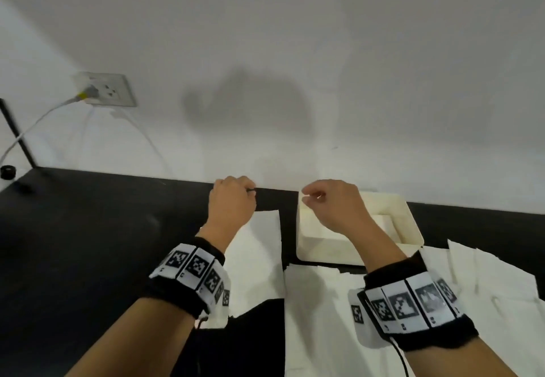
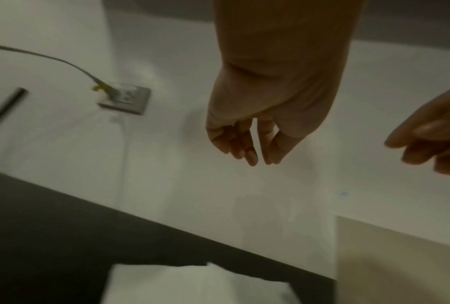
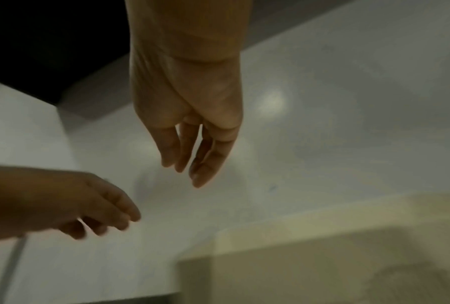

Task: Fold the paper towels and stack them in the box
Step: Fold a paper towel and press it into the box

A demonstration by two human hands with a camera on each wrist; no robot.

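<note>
Both hands hang in the air, holding nothing. My left hand point(image 1: 233, 199) hovers above the far end of a white paper towel point(image 1: 256, 255) lying flat on the black table; its fingers point(image 2: 247, 148) droop loosely. My right hand point(image 1: 330, 202) floats over the cream box point(image 1: 404, 217), fingers point(image 3: 190, 152) relaxed and pointing down. The box stands against the wall; its inside is mostly hidden behind my right hand. More paper towels point(image 1: 321, 317) lie spread under my right forearm, and others point(image 1: 495, 276) overlap at the right.
The black table point(image 1: 88, 244) stretches to the left. A wall socket point(image 1: 106, 89) with a plugged-in cable point(image 1: 38, 120) sits on the white wall. A black rod point(image 1: 17, 134) and a small black knob point(image 1: 7, 171) stand at the far left.
</note>
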